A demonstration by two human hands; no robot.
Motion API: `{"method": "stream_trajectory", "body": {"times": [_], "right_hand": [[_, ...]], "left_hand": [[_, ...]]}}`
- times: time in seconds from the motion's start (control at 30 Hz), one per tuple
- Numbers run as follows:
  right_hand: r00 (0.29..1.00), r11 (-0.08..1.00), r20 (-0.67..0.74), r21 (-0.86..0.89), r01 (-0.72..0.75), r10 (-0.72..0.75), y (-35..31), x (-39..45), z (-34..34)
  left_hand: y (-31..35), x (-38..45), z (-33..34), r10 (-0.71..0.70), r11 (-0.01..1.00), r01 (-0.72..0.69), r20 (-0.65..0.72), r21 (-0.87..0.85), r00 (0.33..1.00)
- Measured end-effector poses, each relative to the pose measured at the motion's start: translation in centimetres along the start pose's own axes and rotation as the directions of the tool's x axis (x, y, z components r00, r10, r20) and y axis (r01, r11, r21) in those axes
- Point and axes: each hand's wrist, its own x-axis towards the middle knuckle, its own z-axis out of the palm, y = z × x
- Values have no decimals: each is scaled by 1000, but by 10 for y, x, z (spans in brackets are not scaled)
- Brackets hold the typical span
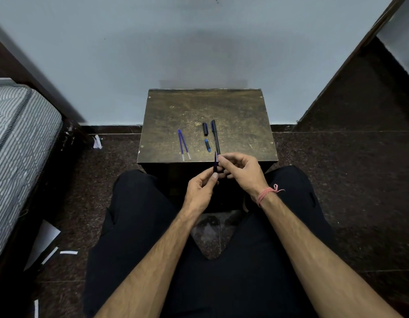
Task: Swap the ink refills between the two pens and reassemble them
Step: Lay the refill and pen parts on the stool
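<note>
I hold a short dark pen piece [215, 169] upright just off the near edge of the small wooden table [244, 115], and a thin blue tip sticks up out of its top. My left hand [200, 189] pinches the lower end between thumb and forefinger; my right hand [241, 171] has its fingers curled in and pinches near the upper end, right beside that tip. The long axis runs away from me, roughly vertical in the view, so any pull or push has to travel along that line, and my right hand sits nearer the working end. On the table, well apart from my hands, two blue refills [184, 144] lie side by side, meeting at their far ends. To their right lie a dark cap [205, 129], a short blue section [207, 145] and a long black barrel [215, 137], all pointing roughly the same way.
</note>
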Motion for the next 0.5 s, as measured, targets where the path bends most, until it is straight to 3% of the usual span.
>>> {"method": "stream_trajectory", "body": {"times": [0.17, 0.3, 0.5], "right_hand": [[991, 920, -100, -389, 46, -92, 9, 3, 7], [980, 832, -72, -541, 120, -187, 8, 7, 14], [920, 494, 106, -817, 298, -378, -20, 33, 25]], "left_hand": [[1, 0, -2, -8, 999, 5, -55, -43, 998], [-1, 3, -3, 6, 998, -13, -106, -67, 994], [-3, 4, -8, -39, 990, 16, -163, -139, 986]]}}
